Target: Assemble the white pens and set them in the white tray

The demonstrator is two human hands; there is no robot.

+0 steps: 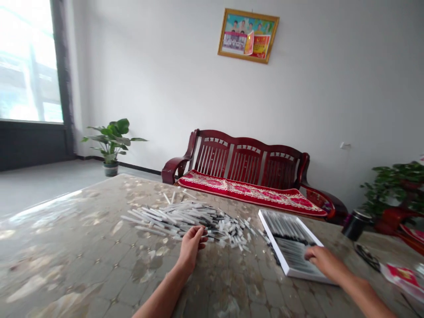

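Observation:
A heap of thin white and dark sticks (179, 215) lies on the patterned tabletop (109, 247), with small clear caps (233, 229) scattered at its right side. My left hand (194, 243) is at the near edge of the heap, its fingers curled together; whatever they hold is too small to make out. To the right stands a white box (281, 254) with two sections of dark, thin sticks (291, 254) laid in rows. Over the box's near section, at its right side, is my right hand (316, 257), blurred, fingers bent downward; its fingertips and anything in them cannot be made out.
Dark sticks lie along the box's left side. A black cup (356, 224), a cable (367, 257) and a red and white packet (402, 276) are at the right. Beyond the table stand a red wooden bench (247, 161) and a potted plant (111, 148).

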